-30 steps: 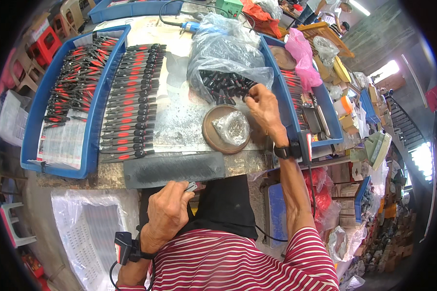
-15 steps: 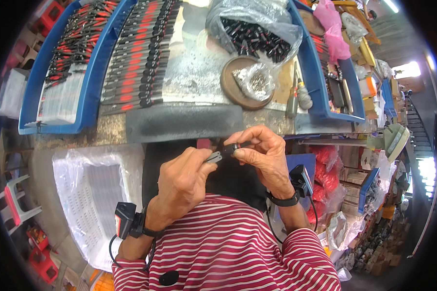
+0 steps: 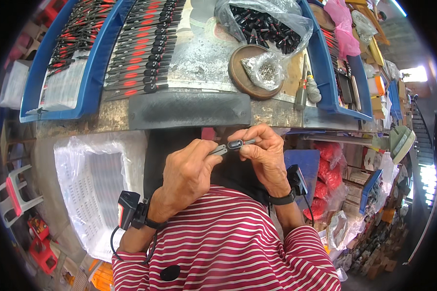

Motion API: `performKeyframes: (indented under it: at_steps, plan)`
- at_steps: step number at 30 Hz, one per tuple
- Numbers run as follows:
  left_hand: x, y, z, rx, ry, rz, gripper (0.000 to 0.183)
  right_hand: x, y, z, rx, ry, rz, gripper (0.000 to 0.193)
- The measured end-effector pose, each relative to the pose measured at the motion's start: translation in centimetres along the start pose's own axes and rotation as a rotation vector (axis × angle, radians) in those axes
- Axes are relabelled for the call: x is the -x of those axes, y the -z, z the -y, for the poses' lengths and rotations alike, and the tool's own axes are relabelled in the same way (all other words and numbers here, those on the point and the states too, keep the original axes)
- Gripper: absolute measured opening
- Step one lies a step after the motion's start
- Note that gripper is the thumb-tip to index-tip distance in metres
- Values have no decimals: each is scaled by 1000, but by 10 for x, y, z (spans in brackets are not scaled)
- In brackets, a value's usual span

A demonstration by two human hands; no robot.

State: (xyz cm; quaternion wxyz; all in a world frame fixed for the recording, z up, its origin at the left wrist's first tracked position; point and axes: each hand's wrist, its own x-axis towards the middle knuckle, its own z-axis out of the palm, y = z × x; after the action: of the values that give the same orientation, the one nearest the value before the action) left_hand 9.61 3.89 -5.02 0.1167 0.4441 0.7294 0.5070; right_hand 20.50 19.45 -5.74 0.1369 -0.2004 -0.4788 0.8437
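Note:
My left hand (image 3: 185, 169) pinches a small grey flat piece (image 3: 219, 150) with a rounded tip, its far end hidden in the fingers. Facing it, my right hand (image 3: 266, 153) grips a small black oval piece (image 3: 235, 144) with a thin grey stem between thumb and fingertips. The two pieces nearly meet in front of my body, below the table edge; whether they touch, I cannot tell. On the table, slim black-and-red tools (image 3: 143, 47) lie in a neat row.
A blue bin (image 3: 90, 75) of similar tools stands left. An open plastic bag (image 3: 303, 26) of black parts and a round wooden dish (image 3: 238, 72) with a bag of small metal pieces (image 3: 267, 72) lie right, near a screwdriver (image 3: 301, 94). A lined white basket (image 3: 75, 194) sits below left.
My hands have come closer together. The black piece has turned, showing its oval face and stem. The table has shifted slightly upward in view.

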Motion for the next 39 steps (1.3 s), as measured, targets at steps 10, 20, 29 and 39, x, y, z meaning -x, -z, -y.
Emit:
performKeyframes:
  at_steps: [10, 20, 29, 39]
  plan:
    - [3, -1, 2, 21, 25, 25, 19, 3, -2, -7, -32, -19, 28, 17]
    - [17, -2, 1, -14, 87, 131, 14, 19, -6, -23, 2, -40, 36, 17]
    - [36, 8, 8, -119, -60, 187, 17, 40, -8, -20, 495, -134, 96, 22]
    - [54, 10, 10, -121, -101, 263, 20, 47, -11, -24, 838, 108, 299, 21]
